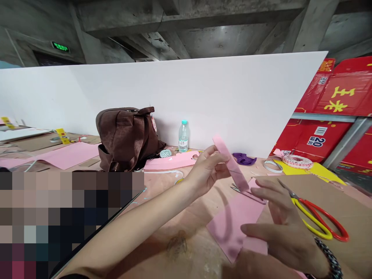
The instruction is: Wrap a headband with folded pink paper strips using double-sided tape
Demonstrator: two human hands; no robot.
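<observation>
My left hand (210,168) pinches a narrow pink paper strip (232,164) between thumb and fingers, tilted above the table. The strip's lower end comes close to my right hand (286,224), whose fingers are spread with nothing visibly gripped. Beneath the right hand lies a larger piece of pink paper (226,221), with a smaller pink piece (255,246) near the thumb. A thin metal tool (255,198), perhaps tweezers, rests across the paper, partly behind the strip and fingers. Scissors (316,215) with red and yellow handles sit right of this hand, blades partly open.
A brown backpack (124,135) and a water bottle (183,136) stand along a white partition (221,97). Brown cardboard (334,197) covers the right side. A purple bundle (244,159), a tape roll (272,166) and a coil of red-white cord (298,162) lie farther back.
</observation>
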